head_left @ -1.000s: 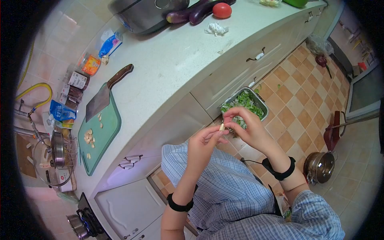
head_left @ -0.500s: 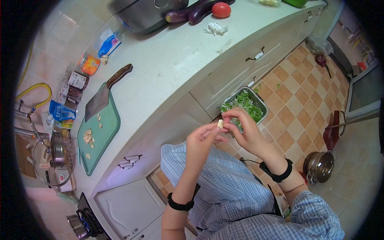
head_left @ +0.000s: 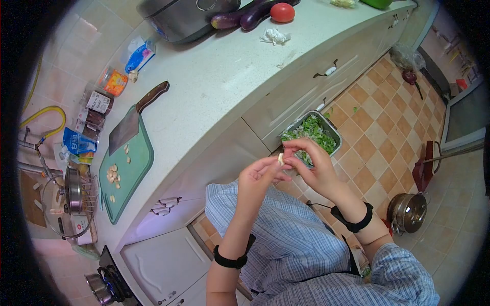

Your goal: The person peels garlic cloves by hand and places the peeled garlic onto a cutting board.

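Observation:
A pale garlic clove (head_left: 280,159) is pinched between the fingertips of my left hand (head_left: 259,172). My right hand (head_left: 312,164) has its thumb and fingers closed at the clove's other side, close against the left fingertips. Both hands are in the air in front of my body, near a bin (head_left: 337,145) of green leafy scraps on the floor. On the counter to the left, several peeled cloves (head_left: 113,175) lie on a green cutting board (head_left: 133,176). A cleaver (head_left: 125,133) with a wooden handle rests across the board's far end.
Two eggplants (head_left: 256,18), a tomato (head_left: 282,13) and a crumpled tissue (head_left: 275,36) sit on the counter (head_left: 214,76) beside a dark pot-like appliance (head_left: 178,23). Jars and packets line the wall. A lidded pot (head_left: 407,212) stands on the tiled floor at right.
The clove has turned slightly between my fingers, and my right fingertips have shifted a little. The board, the cleaver and the other cloves stay put.

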Demonstrator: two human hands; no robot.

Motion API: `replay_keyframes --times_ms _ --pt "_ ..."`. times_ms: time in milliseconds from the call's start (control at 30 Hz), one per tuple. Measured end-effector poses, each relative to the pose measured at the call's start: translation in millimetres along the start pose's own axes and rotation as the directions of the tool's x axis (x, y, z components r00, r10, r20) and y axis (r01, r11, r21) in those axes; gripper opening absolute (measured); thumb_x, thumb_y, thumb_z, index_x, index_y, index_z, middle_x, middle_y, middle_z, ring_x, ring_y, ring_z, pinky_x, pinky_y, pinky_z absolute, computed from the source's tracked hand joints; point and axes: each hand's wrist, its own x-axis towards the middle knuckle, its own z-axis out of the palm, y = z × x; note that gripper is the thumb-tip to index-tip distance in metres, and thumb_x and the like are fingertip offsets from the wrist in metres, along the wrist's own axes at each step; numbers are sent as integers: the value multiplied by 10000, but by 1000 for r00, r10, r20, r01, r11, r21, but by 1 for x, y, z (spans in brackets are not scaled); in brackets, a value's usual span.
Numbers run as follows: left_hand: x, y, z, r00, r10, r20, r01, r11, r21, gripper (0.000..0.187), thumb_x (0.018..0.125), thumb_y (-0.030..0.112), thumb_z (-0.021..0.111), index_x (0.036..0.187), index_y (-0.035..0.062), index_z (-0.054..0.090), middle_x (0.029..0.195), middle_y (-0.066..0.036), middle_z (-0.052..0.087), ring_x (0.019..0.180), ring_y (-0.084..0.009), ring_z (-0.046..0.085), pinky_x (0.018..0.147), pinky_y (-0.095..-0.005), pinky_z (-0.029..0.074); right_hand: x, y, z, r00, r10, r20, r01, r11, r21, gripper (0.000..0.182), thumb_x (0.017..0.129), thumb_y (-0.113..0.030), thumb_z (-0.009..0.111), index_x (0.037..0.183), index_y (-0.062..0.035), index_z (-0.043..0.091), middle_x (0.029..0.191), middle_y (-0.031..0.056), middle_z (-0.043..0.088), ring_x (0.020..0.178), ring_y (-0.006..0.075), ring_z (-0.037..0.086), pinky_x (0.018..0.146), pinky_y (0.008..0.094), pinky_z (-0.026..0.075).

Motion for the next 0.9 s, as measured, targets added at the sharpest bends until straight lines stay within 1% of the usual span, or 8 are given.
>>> replay_keyframes --times_ms 100,167,300,367,500,733,800,900 --pt "1 -1 -2 999 -36 9 36 997 -67 263 873 197 473 978 -35 542 861 -96 603 693 -153 597 653 -246 488 -3 1 3 999 51 -7 -50 996 74 323 740 -41 589 1049 -30 492 833 93 574 781 216 569 704 303 445" --pt "2 -3 -4 999 -47 11 48 997 -58 263 875 208 469 963 -29 541 850 -89 600 693 -151 597 654 -246 489 -4 1 5 995 84 45 -90 985 147 335 743 -37 585 1062 -26 484 839 97 580 785 215 577 708 301 447" --pt "1 -2 -6 997 -81 7 81 996 -41 261 875 223 467 950 -17 537 839 -81 595 688 -139 594 650 -245 490 -5 -1 3 996 64 68 -72 990 121 344 743 -28 583 1071 -20 478 845 98 579 798 202 575 717 291 446" --pt "2 -3 -8 995 -92 -23 90 992 -85 265 875 226 468 956 -17 536 840 -82 595 687 -136 593 648 -243 489 -6 -2 5 993 95 64 -108 965 241 344 750 -17 578 1078 -13 471 848 89 577 804 177 569 732 277 440" --pt "3 -2 -10 994 -100 -48 91 983 -159 280 875 228 468 990 -20 526 849 -86 596 685 -128 589 642 -237 487 -7 -4 3 993 107 56 -119 955 270 351 754 -1 573 1087 -10 460 846 80 571 812 154 560 751 270 432" --pt "1 2 -12 993 -73 -91 57 984 -171 296 871 234 479 1018 -16 539 865 -83 598 690 -117 572 647 -240 471 -7 -1 -1 985 175 0 -168 944 283 350 756 14 577 1084 -8 457 839 64 565 823 138 555 763 263 429" --pt "1 3 -13 994 -81 -69 69 985 -160 302 880 229 459 1041 -22 508 919 -124 598 695 -132 583 658 -239 489 -7 -1 -1 981 194 -8 -185 947 263 350 756 16 579 1083 -7 458 843 64 565 824 136 555 762 262 430" --pt "1 2 -13 995 -71 -73 57 984 -171 308 881 233 458 1050 -20 505 929 -131 597 698 -136 583 666 -242 488 -7 1 -1 984 175 -17 -163 947 276 358 755 20 579 1090 -11 458 859 70 566 827 135 554 760 260 432"
